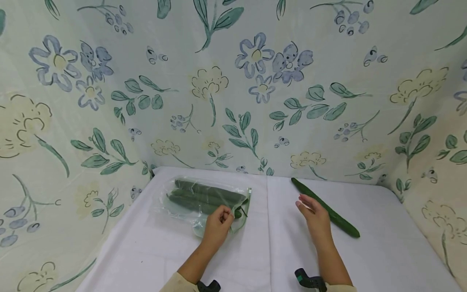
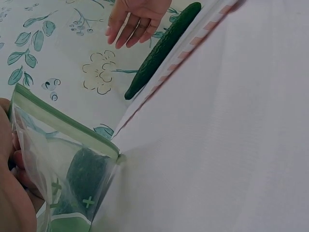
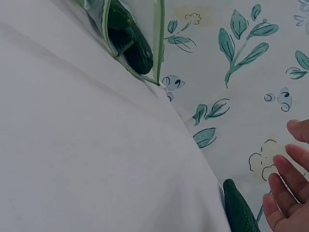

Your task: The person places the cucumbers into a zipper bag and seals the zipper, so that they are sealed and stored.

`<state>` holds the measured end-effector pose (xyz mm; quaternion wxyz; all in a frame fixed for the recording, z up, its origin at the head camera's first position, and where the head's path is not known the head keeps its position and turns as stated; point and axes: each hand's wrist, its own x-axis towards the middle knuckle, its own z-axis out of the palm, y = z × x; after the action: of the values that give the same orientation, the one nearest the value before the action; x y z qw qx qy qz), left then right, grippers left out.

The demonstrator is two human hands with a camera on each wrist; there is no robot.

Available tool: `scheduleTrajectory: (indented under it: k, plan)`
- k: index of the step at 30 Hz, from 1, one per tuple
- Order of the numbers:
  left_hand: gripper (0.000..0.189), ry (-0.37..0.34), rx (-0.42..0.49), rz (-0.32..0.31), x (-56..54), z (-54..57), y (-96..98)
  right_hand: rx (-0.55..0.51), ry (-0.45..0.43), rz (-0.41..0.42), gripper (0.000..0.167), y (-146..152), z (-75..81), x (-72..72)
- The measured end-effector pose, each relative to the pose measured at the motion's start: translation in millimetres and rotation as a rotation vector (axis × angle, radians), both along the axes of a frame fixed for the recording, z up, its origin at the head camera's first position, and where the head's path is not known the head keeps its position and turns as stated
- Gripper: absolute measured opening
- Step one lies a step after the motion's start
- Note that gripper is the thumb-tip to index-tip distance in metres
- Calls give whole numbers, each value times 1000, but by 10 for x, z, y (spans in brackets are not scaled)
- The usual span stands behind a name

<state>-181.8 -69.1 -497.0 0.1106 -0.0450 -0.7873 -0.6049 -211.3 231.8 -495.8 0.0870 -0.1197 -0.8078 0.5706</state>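
Note:
A clear zip bag (image 1: 204, 219) with a green edge lies on the left of the table, several cucumbers (image 1: 208, 192) inside it. My left hand (image 1: 218, 227) pinches the bag near its open end; in the left wrist view the green zip strip (image 2: 63, 121) runs out from the fingers. One loose cucumber (image 1: 328, 209) lies slantwise on the right of the table. Beside it, on its left, my right hand (image 1: 315, 219) is held with fingers loosely extended and nothing in them. In the right wrist view a cucumber end (image 3: 130, 41) shows in the bag's mouth.
White cloth (image 1: 270, 259) covers the table, with a crease running down its middle. A floral curtain (image 1: 233, 101) hangs close behind the table and along both sides. Dark straps with camera mounts (image 1: 310, 280) sit on the wrists.

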Motion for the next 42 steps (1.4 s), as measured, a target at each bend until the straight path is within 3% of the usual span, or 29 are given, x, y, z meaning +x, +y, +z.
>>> scheduleTrajectory:
  k: [5, 9, 16, 23, 42]
  plan:
    - [11, -6, -10, 6, -98, -191, -20, 21, -3, -28, 58, 142, -28, 8]
    - [7, 9, 3, -14, -126, -254, -48, 12, -19, -52, 60, 248, -42, 16]
    - [3, 51, -7, -19, -143, -283, -76, 30, -34, -102, 60, 420, -54, 60]
    - [3, 48, -18, -19, -147, -286, -74, 72, -83, -162, 64, 639, -69, 110]
    - [7, 27, -29, -27, -139, -283, -69, 117, -166, -187, 71, 1223, -56, 167]
